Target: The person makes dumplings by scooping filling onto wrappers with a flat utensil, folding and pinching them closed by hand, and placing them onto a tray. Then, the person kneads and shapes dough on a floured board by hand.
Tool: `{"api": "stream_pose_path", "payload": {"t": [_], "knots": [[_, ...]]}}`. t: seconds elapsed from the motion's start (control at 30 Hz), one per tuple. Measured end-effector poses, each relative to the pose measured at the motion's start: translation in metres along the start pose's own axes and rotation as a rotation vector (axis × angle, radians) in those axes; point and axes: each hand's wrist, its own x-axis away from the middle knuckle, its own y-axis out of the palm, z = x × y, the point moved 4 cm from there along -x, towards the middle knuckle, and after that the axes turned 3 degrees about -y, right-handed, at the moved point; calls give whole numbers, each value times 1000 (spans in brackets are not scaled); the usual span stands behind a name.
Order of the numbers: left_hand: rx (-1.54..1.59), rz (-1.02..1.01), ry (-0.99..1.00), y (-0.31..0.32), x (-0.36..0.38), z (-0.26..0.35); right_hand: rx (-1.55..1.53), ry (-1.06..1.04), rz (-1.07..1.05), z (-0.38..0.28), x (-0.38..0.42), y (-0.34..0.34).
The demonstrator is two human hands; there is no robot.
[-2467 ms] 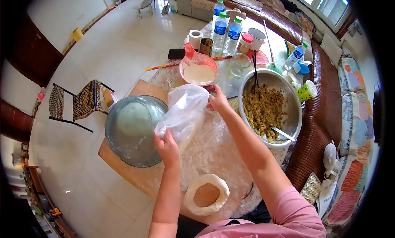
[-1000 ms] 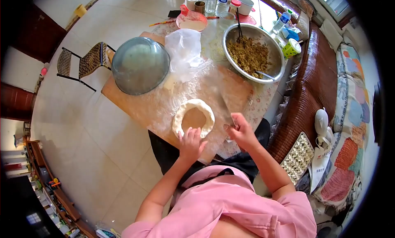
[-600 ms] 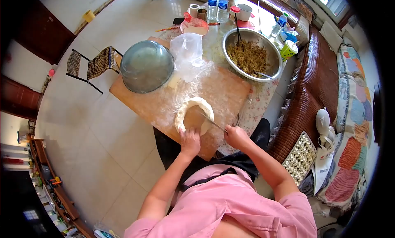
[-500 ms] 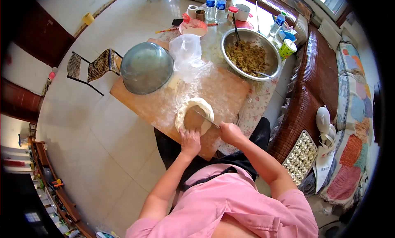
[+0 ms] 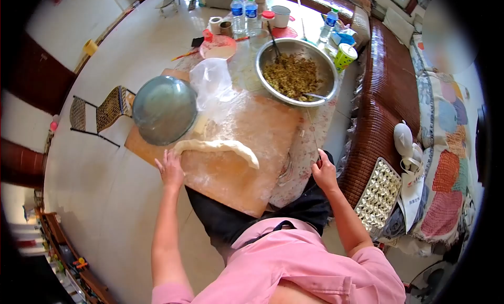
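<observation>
A long, slightly curved strip of white dough (image 5: 218,146) lies across the floured wooden board (image 5: 231,183). At the strip's left end is my left hand (image 5: 171,170), its fingers stretched out and apart, by the board's left edge. Whether the fingertips press on the dough cannot be made out. Off to the right of the board, my right hand (image 5: 324,173) is closed round the handle of a knife (image 5: 315,136). The thin blade points away from me, over the flowered tablecloth.
A large metal bowl of chopped filling (image 5: 291,75) stands at the back right. An upturned glass-like bowl (image 5: 164,110) and a plastic bag (image 5: 211,79) sit along the board's far left. Bottles (image 5: 251,12) stand behind. A tray of dumpling-like pieces (image 5: 378,193) rests on the right.
The dough ring has become an opened-out strip. My left hand has moved left with the dough's end. My right hand has taken the knife away from the dough, to the right.
</observation>
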Motion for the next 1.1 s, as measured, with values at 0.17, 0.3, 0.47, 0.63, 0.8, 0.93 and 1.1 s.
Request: {"api": "stream_pose_path", "payload": {"t": [0.17, 0.3, 0.47, 0.63, 0.8, 0.93, 1.1], "knots": [[162, -36, 204, -4, -3, 87, 269, 134, 81, 43, -21, 14], [266, -38, 441, 1, -10, 156, 340, 149, 56, 51, -52, 36], [253, -253, 413, 30, -36, 169, 370, 73, -2, 23, -64, 40], [250, -274, 375, 26, -18, 176, -47, -392, -73, -64, -33, 76], [590, -732, 339, 5, -6, 177, 31, -462, -301, -107, -4, 124], [784, -424, 61, 13, -27, 158, -56, -517, -521, -100, -28, 115], [717, -160, 181, 43, -63, 185, -323, -431, -254, -133, -121, 110]]}}
